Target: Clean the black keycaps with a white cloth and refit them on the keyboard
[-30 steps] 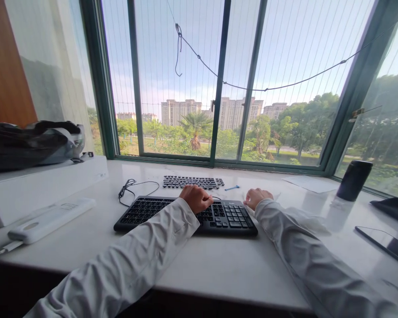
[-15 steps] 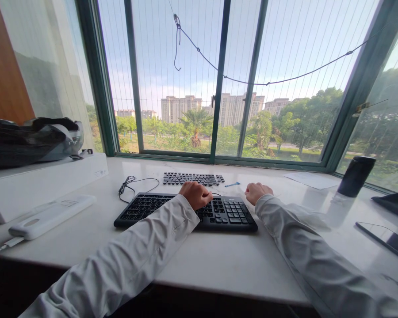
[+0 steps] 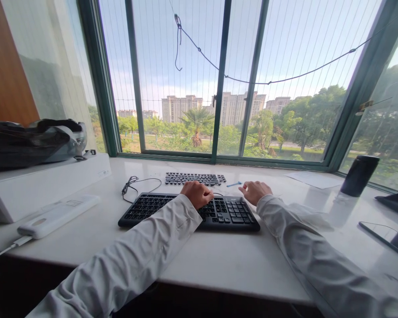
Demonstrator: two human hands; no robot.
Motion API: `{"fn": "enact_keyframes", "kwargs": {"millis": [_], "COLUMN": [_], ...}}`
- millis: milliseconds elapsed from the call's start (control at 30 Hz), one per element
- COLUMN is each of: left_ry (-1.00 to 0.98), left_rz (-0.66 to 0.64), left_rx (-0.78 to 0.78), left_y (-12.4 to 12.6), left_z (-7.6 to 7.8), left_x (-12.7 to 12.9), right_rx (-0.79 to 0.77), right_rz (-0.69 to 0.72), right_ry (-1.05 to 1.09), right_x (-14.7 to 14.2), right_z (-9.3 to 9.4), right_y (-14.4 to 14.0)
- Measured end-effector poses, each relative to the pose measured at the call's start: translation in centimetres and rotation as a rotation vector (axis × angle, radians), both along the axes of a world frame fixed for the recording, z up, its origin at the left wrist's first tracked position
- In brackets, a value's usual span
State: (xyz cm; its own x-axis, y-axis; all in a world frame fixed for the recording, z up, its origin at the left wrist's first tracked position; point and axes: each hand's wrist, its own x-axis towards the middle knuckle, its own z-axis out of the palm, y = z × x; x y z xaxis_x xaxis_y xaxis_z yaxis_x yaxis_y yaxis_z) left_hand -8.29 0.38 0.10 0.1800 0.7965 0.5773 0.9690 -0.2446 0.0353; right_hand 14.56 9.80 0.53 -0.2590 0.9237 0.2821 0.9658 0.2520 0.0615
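A black keyboard (image 3: pixel 152 211) lies on the white sill-top desk (image 3: pixel 219 260) in front of me. My left hand (image 3: pixel 197 193) rests curled on its upper middle keys, fingers bent in; whether it holds anything I cannot tell. My right hand (image 3: pixel 254 191) hovers just past the keyboard's upper right corner, fingers loosely bent with the index reaching left. Behind the keyboard sits a row of loose black keycaps (image 3: pixel 194 178), and a small blue tool (image 3: pixel 234 183) lies right of them, near my right hand.
A black cable (image 3: pixel 132 184) coils left of the keycaps. A white box (image 3: pixel 49 181) with a dark bag (image 3: pixel 29 141) on it stands at left, a white device (image 3: pixel 58 215) before it. A dark cylinder (image 3: pixel 359 175), paper (image 3: pixel 313 179) and a black tablet (image 3: pixel 386 238) lie right.
My right hand has edged up and left toward the blue tool, its index finger now extended. The left hand stays on the keys. The view shifted slightly.
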Motion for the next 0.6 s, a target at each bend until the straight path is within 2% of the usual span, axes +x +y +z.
{"fn": "enact_keyframes", "kwargs": {"millis": [167, 300, 367, 467, 600], "left_ry": [0.039, 0.049, 0.048, 0.053, 0.055], "left_rz": [0.040, 0.057, 0.068, 0.061, 0.052], "left_rx": [0.001, 0.008, 0.020, 0.032, 0.044], "left_y": [0.0, 0.1, 0.1, 0.1, 0.1], "left_z": [0.3, 0.5, 0.5, 0.5, 0.6], "left_x": [-0.3, -0.6, -0.7, -0.7, -0.7], "right_rx": [0.036, 0.066, 0.025, -0.121, -0.173], "right_rz": [0.098, 0.217, 0.233, 0.174, 0.130], "right_ry": [0.012, 0.021, 0.011, 0.007, 0.010], "right_x": [-0.8, -2.9, -4.3, -6.3, -7.8], "right_z": [-0.4, 0.1, 0.7, 1.6, 1.7], "right_y": [-0.3, 0.5, 1.7, 4.3, 7.3]}}
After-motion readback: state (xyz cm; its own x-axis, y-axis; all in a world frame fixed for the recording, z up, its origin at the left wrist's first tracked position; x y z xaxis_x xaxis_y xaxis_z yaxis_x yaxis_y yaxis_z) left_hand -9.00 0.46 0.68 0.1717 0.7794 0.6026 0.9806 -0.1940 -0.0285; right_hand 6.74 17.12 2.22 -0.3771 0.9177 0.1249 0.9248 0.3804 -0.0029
